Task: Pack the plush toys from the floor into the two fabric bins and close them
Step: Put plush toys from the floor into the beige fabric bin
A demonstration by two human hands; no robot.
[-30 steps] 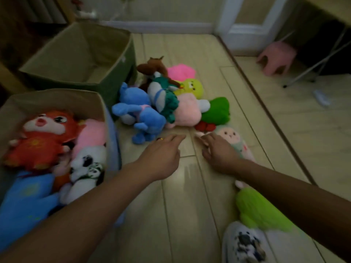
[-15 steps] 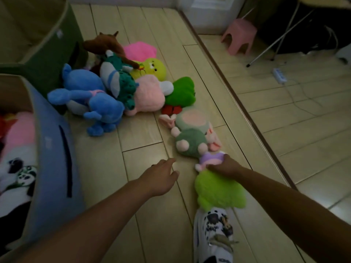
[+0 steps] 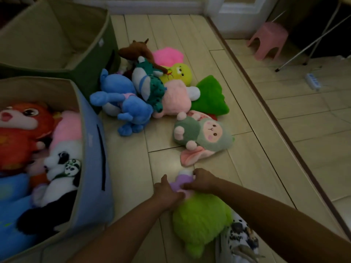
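A home, prob. a bedroom or playroom: pale wood plank floor (image 3: 190, 35), plush toys (image 3: 144, 88) heaped on it, fabric storage bins (image 3: 91, 141), small pink plastic stool (image 3: 269, 40), white door frame (image 3: 239, 16), power strip (image 3: 312, 81) on tiles.

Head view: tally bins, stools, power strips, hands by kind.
Fabric bins: 2 (green fabric bin, blue fabric bin)
Pink plastic stool: 1
White power strip: 1
Hands: 2 (left hand and right hand, both gripping the lime-green and purple plush toy)
Total: 6
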